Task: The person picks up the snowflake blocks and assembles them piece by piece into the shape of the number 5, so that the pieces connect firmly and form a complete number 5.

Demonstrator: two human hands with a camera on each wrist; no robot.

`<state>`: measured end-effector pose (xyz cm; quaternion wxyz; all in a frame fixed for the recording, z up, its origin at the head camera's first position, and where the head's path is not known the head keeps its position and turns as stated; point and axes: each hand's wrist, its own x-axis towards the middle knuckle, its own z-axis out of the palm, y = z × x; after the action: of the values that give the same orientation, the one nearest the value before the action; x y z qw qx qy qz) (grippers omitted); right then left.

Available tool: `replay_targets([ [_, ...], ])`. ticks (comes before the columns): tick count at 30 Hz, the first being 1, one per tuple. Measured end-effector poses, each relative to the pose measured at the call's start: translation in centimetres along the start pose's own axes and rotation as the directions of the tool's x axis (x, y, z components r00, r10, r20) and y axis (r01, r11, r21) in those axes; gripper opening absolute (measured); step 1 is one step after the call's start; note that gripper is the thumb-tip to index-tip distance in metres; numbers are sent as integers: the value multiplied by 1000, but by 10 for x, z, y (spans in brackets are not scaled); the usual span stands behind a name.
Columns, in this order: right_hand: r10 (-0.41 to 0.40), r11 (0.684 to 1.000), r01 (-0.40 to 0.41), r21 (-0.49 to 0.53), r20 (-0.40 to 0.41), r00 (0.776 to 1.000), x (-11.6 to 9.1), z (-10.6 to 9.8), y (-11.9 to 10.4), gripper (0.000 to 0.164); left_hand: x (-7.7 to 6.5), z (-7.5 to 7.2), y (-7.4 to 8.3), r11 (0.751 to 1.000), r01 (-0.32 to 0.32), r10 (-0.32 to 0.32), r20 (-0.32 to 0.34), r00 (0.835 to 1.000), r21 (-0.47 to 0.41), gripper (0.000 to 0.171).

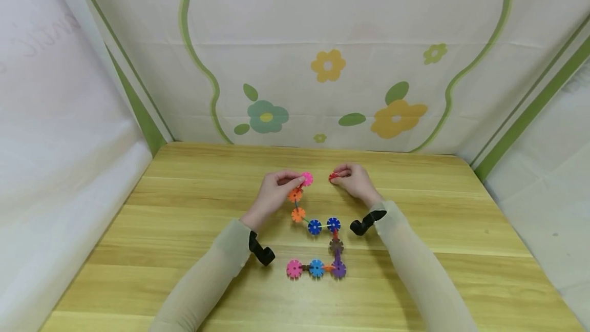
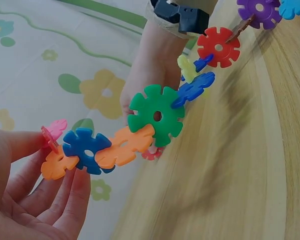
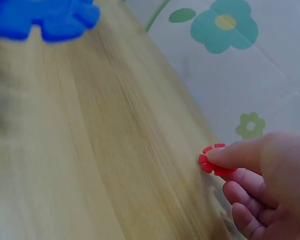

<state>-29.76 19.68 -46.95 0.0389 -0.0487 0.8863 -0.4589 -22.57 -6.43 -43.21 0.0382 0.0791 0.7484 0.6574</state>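
Note:
My left hand (image 1: 273, 192) pinches the top end of a chain of interlocked notched plastic discs, at a bright pink disc (image 1: 308, 179). Below the fingers the chain runs through orange discs (image 1: 298, 214), blue discs (image 1: 315, 227), a brown disc (image 1: 336, 245) and a purple disc (image 1: 339, 270). It then turns left through a light blue disc (image 1: 316, 268) to another pink disc (image 1: 294, 269). Between thumb and fingertips, my right hand (image 1: 356, 180) holds a loose red disc (image 3: 207, 159), apart from the chain. A green disc (image 2: 165, 102) of the chain shows face-on in the left wrist view.
A wooden table (image 1: 184, 281) lies under both hands. White cloth (image 1: 295, 24) printed with flowers stands along its back edge, with white cloth at the left and right sides too. A black wrist strap (image 1: 261, 250) sits on each sleeve.

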Motion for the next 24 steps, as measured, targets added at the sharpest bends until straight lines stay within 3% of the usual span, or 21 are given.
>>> replay_targets([
  [6, -38, 995, 37, 97, 4, 999, -10, -4, -8, 19, 0, 0, -2, 1000, -15, 15, -5, 1000, 7, 19],
  [16, -86, 967, 83, 241, 2, 996, -37, -11, -39, 26, 1, -1, -2, 1000, -20, 20, -1, 1000, 13, 20],
  [24, -241, 913, 218, 345, 25, 970, -50, -6, -53, 18, 1, -1, -2, 1000, -24, 24, 4, 1000, 5, 22],
])
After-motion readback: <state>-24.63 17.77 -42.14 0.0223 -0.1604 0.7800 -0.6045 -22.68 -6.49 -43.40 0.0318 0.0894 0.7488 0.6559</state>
